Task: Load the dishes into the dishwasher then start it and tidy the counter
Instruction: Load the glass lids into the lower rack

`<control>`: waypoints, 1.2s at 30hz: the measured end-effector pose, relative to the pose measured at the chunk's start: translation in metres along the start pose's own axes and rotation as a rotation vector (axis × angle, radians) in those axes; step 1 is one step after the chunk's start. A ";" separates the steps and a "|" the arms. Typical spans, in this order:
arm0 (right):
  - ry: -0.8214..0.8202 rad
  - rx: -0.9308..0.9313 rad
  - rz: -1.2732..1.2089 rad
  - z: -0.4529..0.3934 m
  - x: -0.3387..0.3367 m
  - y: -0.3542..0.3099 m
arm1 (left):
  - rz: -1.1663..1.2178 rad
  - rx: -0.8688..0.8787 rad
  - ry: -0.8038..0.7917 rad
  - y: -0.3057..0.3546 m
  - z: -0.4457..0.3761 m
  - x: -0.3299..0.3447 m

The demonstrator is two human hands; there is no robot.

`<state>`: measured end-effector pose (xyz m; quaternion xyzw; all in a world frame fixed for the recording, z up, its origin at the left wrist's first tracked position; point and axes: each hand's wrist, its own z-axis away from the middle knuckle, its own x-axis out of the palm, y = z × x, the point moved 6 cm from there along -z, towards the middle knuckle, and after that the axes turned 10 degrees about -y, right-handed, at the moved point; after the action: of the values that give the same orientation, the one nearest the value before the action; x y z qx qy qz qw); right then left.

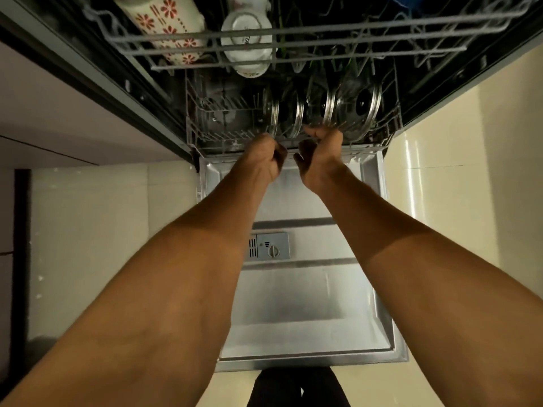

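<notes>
The dishwasher stands open, its steel door (305, 304) folded down flat below me. Both arms reach to the front edge of the lower rack (194, 124). My left hand (266, 157) has its fingers curled round the rack's front rail. My right hand (320, 155) grips the same rail just to the right. Several steel-rimmed glass lids (364, 110) stand upright in the lower rack. In the upper rack (293, 33) lie a white mug with red flowers (164, 22) and a white cup (249, 39).
A detergent dispenser (271, 245) sits in the middle of the door. Pale floor tiles (88, 230) lie on both sides. Cabinet fronts (44, 113) flank the dishwasher on the left. Something blue (399, 0) shows at the top of the upper rack.
</notes>
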<state>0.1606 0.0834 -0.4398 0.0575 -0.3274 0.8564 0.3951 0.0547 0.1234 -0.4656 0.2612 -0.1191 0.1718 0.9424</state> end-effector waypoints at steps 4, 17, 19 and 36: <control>-0.024 -0.003 -0.043 -0.011 0.010 -0.017 | -0.027 0.008 0.017 0.013 -0.017 0.006; -0.157 0.005 0.217 -0.036 0.013 -0.031 | -0.128 0.046 -0.093 0.021 -0.025 0.007; -0.178 0.004 0.261 -0.037 0.010 -0.029 | -0.162 0.062 -0.102 0.017 -0.027 -0.001; -0.156 0.032 1.211 0.048 -0.063 0.060 | -1.231 0.083 -0.151 -0.084 0.069 -0.080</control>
<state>0.1531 -0.0142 -0.4556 -0.0704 -0.3170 0.9269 -0.1881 0.0045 -0.0020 -0.4712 0.3301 -0.0063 -0.4178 0.8464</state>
